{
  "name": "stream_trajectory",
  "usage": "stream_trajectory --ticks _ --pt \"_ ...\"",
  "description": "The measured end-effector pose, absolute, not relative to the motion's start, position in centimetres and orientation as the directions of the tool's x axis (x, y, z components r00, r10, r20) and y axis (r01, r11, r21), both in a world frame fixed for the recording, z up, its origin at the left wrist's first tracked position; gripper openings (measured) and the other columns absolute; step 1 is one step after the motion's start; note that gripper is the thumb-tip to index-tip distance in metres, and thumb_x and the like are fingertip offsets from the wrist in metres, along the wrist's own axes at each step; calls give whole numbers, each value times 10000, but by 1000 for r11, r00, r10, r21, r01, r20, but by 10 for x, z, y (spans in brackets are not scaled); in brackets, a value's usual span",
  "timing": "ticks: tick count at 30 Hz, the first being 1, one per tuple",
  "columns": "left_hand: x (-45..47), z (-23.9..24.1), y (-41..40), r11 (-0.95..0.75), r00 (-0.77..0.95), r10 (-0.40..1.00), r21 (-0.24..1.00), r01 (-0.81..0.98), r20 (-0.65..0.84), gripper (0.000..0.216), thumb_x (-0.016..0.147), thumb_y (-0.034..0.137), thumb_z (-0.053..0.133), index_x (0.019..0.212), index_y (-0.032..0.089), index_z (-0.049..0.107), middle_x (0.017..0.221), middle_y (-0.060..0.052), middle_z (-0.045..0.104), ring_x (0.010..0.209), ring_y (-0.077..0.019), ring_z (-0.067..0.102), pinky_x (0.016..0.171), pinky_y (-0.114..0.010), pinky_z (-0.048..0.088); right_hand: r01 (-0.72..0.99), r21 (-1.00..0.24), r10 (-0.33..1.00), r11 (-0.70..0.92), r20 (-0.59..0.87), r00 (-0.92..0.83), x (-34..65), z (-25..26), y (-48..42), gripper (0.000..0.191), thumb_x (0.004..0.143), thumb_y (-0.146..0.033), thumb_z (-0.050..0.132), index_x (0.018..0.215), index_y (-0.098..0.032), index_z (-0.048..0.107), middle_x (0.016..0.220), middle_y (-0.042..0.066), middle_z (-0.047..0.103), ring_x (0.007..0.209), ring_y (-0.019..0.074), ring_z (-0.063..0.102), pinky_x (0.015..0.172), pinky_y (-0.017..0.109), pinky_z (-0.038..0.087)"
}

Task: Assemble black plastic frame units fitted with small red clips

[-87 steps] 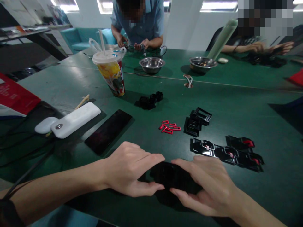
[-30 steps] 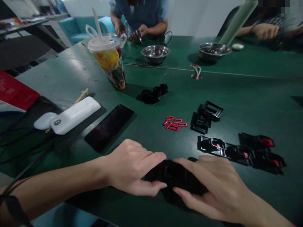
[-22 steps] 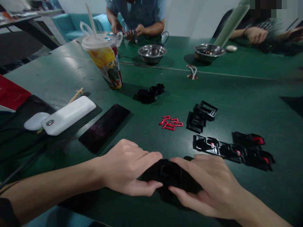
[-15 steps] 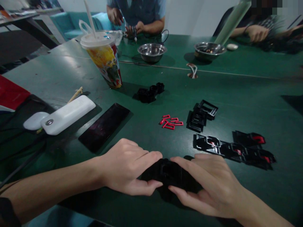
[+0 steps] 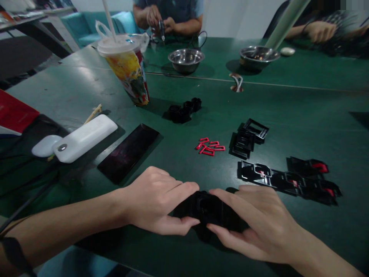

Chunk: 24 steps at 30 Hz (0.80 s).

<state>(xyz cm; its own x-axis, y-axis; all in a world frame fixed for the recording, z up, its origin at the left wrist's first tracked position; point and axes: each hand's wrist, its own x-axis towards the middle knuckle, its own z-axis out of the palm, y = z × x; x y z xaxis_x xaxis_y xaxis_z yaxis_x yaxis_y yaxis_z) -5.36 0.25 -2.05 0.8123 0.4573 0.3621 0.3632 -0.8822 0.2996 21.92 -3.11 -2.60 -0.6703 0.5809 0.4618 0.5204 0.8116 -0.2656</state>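
Near the table's front edge, a black plastic part (image 5: 206, 207) is held between both hands. My left hand (image 5: 161, 202) grips its left end between thumb and fingers; my right hand (image 5: 256, 221) pinches its right end the same way. A dark opening shows in the part's middle, while its ends are hidden by the fingers. Beyond the hands lie several small red rectangular frames (image 5: 208, 147). To their right is a stack of black frames (image 5: 243, 143). Several black pieces with red inserts (image 5: 294, 181) lie in a row beyond my right hand.
A phone (image 5: 129, 154) and a white device (image 5: 86, 138) lie at left, with a drink cup (image 5: 128, 73) behind. Black parts (image 5: 184, 110) sit mid-table. Two metal bowls (image 5: 186, 63) stand farther back. Across the table, one person holds a tool (image 5: 162, 30); another person's hand (image 5: 321, 31) rests at right.
Both my hands keep their hold on the black part, with hardly any shift. The view has moved slightly. Across the table, the person's hands and tool have risen.
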Motion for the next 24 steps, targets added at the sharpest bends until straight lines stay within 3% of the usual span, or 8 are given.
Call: stream_trajectory --ticks 24 --pt "-54 -23 3 -884 810 453 307 353 373 283 993 428 627 1086 160 636 742 34 735 539 -154 657 509 -329 408 509 -275 577 816 443 -686 220 -26 -31 342 1063 -374 621 1258 -94 601 691 -16 638 517 148 532 513 330 362"
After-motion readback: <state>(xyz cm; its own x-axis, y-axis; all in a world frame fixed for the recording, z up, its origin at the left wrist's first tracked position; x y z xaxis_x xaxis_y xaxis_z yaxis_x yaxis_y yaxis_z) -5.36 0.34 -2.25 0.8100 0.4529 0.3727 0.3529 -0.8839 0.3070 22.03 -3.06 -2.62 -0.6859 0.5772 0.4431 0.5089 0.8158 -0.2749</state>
